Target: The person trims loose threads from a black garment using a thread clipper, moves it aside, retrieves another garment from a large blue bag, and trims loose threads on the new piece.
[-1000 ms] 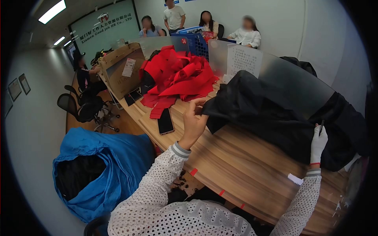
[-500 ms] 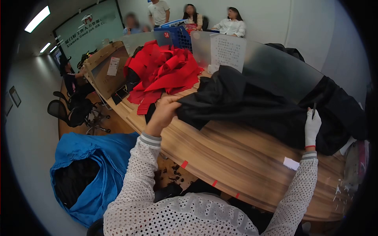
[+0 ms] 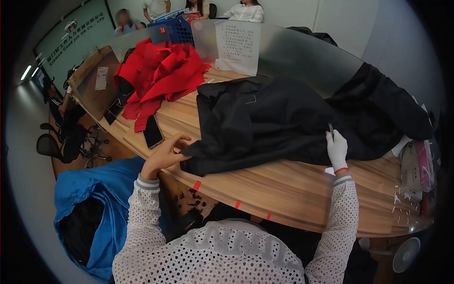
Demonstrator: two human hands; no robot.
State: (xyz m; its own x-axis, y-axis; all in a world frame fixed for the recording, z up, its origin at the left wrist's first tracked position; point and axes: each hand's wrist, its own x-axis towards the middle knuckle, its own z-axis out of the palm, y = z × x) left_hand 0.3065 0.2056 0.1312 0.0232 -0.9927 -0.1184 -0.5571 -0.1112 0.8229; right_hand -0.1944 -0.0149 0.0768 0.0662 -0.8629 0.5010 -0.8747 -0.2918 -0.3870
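Observation:
A black cloth (image 3: 265, 123) lies spread over the wooden table (image 3: 288, 184), with a small light angular mark near its upper edge. At its near left corner is my left hand (image 3: 166, 152), bare, thumb and index finger apart; the thumb tip touches the cloth. My right hand (image 3: 336, 147), in a white glove, is closed round a slender dark tool (image 3: 330, 128) whose tip sticks up past the fingers. That hand rests on the right part of the cloth; what its hidden fingers touch cannot be made out.
Red fabric strips (image 3: 158, 73) are heaped at the back left, near a phone (image 3: 152, 131) and a cardboard box (image 3: 97, 85). A frosted divider (image 3: 293, 61) bears a printed sheet (image 3: 238, 47). A blue bag (image 3: 113, 189) stands left of the table. Several people are beyond.
The cloth's left part has come down toward me and lies flatter on the table. My left hand has lowered with it and its fingers have parted. The view has shifted right and down.

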